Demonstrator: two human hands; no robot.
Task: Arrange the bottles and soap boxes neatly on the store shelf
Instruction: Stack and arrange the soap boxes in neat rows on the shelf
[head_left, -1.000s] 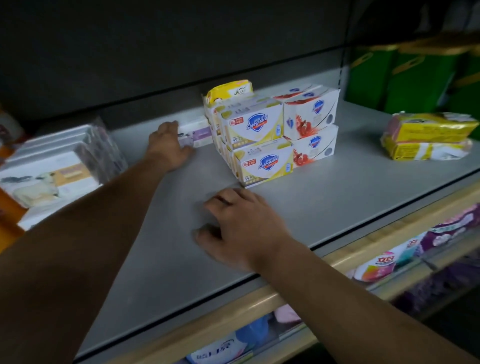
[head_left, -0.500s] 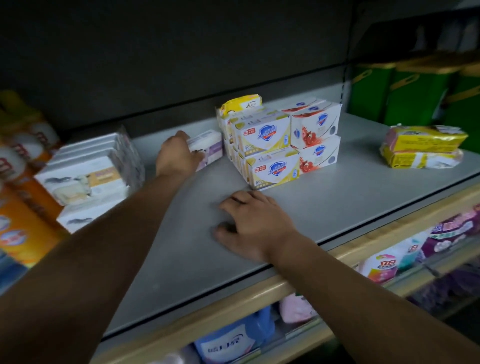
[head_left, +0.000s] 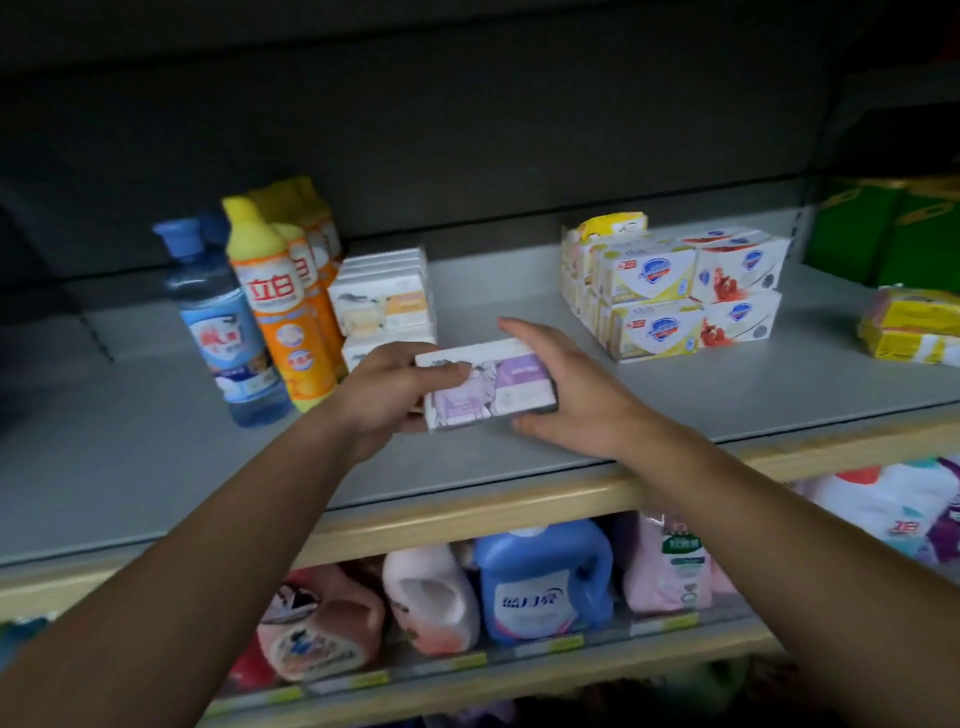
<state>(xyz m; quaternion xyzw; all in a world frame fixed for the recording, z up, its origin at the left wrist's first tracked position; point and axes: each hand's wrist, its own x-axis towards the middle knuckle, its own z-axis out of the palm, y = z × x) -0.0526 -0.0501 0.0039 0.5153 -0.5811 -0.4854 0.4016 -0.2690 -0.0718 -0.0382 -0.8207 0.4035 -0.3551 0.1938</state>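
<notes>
Both hands grip a flat rectangular purple-and-white cardboard soap box (head_left: 488, 382).

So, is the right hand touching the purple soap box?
Touching. The head view shows the right hand cupped against the purple soap box at its right end.

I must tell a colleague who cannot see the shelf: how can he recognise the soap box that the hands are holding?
Look at the grey shelf, between the bottles on the left and the stacked soap boxes on the right. Near its front edge the left hand and right hand hold the soap box. Only this box has purple markings.
</notes>
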